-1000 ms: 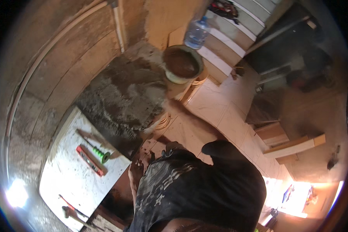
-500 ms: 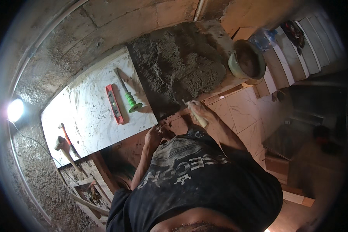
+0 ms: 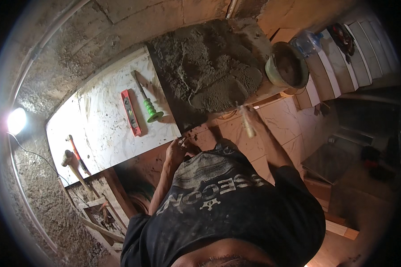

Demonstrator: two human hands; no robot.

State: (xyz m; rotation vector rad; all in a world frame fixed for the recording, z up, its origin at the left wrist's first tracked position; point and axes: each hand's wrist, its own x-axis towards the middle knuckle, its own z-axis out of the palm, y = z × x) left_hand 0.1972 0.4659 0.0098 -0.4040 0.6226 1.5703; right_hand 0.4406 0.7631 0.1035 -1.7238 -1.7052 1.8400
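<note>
The white-tiled part of the table (image 3: 103,120) ends on the right in a straight edge, and a dark strip then gives way to the grey mortar (image 3: 223,66). The mortar spreads back toward the block wall (image 3: 138,18) and right nearly to the bucket (image 3: 276,74), which stands at the far right end, just before the steps (image 3: 327,75). On the tile, the red level (image 3: 131,112) and the green-gripped chisel (image 3: 148,104) lie side by side near that edge; a broad stretch of tile separates them from the red-handled hammer (image 3: 77,153) and the wooden-handled mallet (image 3: 78,169), whose handle juts past the front edge. Pale floor tiles (image 3: 278,118) give room under and beside the right forearm.

The hands are well apart. The left hand (image 3: 177,150) is raised on a bent forearm, fingers curled, just by the tile's front right corner; whether it grips or touches anything there cannot be told. The right hand (image 3: 252,116) reaches forward on an extended forearm, closed on a pale-handled tool (image 3: 249,129) near the mortar's front edge. The handle points back toward the body; whether the tool's far end meets the mortar is unclear.
</note>
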